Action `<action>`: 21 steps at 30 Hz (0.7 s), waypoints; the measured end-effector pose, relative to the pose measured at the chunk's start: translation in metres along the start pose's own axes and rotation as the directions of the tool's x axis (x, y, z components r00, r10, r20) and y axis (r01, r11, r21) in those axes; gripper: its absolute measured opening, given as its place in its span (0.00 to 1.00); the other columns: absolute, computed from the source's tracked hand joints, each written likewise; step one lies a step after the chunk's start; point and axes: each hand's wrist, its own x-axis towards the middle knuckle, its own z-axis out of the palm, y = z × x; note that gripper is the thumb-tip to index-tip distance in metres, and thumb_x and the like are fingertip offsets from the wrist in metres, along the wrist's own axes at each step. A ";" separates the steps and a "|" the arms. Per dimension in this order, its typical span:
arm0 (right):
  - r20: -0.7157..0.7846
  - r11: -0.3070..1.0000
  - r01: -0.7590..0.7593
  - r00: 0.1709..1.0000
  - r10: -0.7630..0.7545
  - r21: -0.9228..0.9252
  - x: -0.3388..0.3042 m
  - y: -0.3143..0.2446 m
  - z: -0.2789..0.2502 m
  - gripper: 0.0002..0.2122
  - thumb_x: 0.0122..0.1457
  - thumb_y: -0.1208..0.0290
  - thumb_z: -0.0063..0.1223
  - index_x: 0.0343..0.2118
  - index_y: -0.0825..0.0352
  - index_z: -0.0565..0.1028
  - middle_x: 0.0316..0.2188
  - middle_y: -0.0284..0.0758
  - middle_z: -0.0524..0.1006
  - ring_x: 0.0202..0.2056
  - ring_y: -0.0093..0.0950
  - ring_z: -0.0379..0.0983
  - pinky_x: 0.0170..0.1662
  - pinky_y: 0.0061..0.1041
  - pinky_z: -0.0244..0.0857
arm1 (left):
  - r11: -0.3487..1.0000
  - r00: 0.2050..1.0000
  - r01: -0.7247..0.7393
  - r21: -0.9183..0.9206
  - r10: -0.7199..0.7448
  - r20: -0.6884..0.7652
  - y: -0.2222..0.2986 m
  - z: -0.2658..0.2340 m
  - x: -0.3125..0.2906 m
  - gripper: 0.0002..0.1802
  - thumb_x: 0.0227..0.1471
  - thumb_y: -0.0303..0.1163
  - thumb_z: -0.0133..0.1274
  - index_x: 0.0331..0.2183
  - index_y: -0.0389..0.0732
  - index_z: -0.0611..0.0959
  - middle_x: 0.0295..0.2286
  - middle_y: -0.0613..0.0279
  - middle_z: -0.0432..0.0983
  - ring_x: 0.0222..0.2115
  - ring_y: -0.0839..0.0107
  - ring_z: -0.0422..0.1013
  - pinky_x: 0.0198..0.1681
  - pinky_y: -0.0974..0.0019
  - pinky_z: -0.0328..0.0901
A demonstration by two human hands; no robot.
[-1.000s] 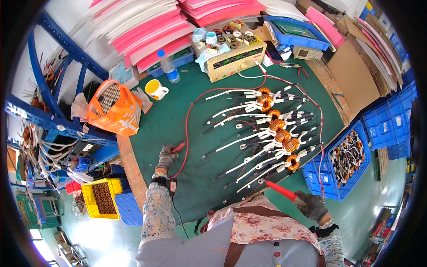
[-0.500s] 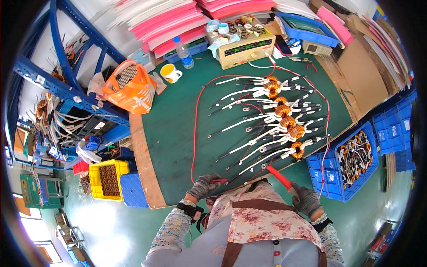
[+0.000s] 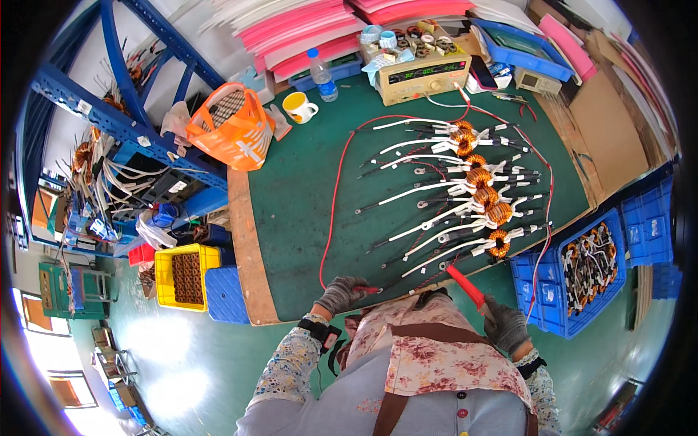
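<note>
My left hand (image 3: 341,295), in a grey glove, is closed around a small red test clip (image 3: 369,290) at the table's front edge. A red wire runs from the clip up the left side of the table. My gloved right hand (image 3: 504,324) grips a thick red test probe (image 3: 467,285). Its tip points up and left, close to the nearest coil's leads. Copper-wound toroid coils (image 3: 499,243) lie in a column. Their white and black leads (image 3: 425,231) spread left and right, several ending in ring lugs. Whether either tip touches a lug is too small to tell.
A beige bench tester (image 3: 424,78) with a lit display stands at the back, small rings on top. A mug (image 3: 299,107), water bottle (image 3: 322,77) and orange bag (image 3: 231,131) stand left of it. Blue crate (image 3: 542,296) of coils at right; yellow crate (image 3: 166,282) at left.
The whole view has shifted, so the table and its contents appear further right and slightly higher. Both hands keep their holds on the clip and the probe, with little movement relative to the coils.
</note>
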 end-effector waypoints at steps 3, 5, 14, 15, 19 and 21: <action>0.057 1.000 -0.020 0.998 0.020 0.001 0.001 -0.001 -0.002 0.28 0.44 0.68 0.47 0.52 0.65 0.58 0.23 0.44 0.72 0.25 0.42 0.70 0.29 0.41 0.63 | 0.999 1.000 -0.003 -0.049 0.003 -0.003 -0.010 0.005 0.000 0.15 0.40 0.35 0.54 0.35 0.44 0.79 0.27 0.52 0.75 0.29 0.59 0.72 0.33 0.64 0.65; 0.056 1.000 -0.031 0.998 0.031 -0.003 0.001 0.001 0.001 0.28 0.44 0.68 0.47 0.52 0.64 0.58 0.23 0.44 0.72 0.25 0.42 0.70 0.29 0.41 0.62 | 0.999 1.000 0.017 -0.030 -0.017 0.011 -0.009 0.004 0.001 0.15 0.40 0.35 0.54 0.35 0.44 0.79 0.27 0.52 0.75 0.30 0.59 0.72 0.33 0.64 0.65; 0.028 0.996 -0.053 0.998 0.051 0.067 0.003 0.001 0.004 0.27 0.45 0.68 0.46 0.52 0.63 0.58 0.23 0.44 0.72 0.25 0.42 0.70 0.29 0.42 0.62 | 0.998 0.998 0.020 -0.054 -0.016 0.067 -0.011 0.001 0.007 0.16 0.42 0.36 0.54 0.37 0.42 0.78 0.30 0.51 0.75 0.32 0.58 0.71 0.36 0.64 0.64; 0.032 0.995 -0.049 0.998 0.046 0.086 0.004 0.000 0.004 0.28 0.45 0.68 0.46 0.52 0.63 0.57 0.23 0.44 0.72 0.24 0.42 0.70 0.29 0.42 0.62 | 0.998 0.997 0.020 -0.056 -0.016 0.072 -0.011 -0.001 0.007 0.16 0.43 0.36 0.54 0.37 0.42 0.78 0.30 0.50 0.75 0.32 0.58 0.71 0.37 0.64 0.64; -0.005 0.994 -0.011 1.000 0.012 0.109 0.004 0.004 0.009 0.29 0.45 0.67 0.47 0.53 0.64 0.57 0.23 0.44 0.72 0.24 0.42 0.70 0.28 0.42 0.62 | 0.998 0.999 0.000 -0.058 0.003 0.045 -0.016 0.000 0.007 0.16 0.43 0.36 0.53 0.37 0.42 0.78 0.30 0.50 0.75 0.33 0.58 0.71 0.38 0.64 0.64; 0.011 0.998 -0.018 1.000 0.018 0.063 0.003 0.003 0.010 0.30 0.45 0.66 0.48 0.53 0.65 0.56 0.22 0.44 0.72 0.25 0.42 0.70 0.28 0.41 0.62 | 0.999 0.998 0.009 -0.042 -0.007 0.056 -0.016 -0.002 0.008 0.16 0.43 0.36 0.54 0.37 0.42 0.78 0.30 0.51 0.75 0.32 0.57 0.71 0.37 0.64 0.64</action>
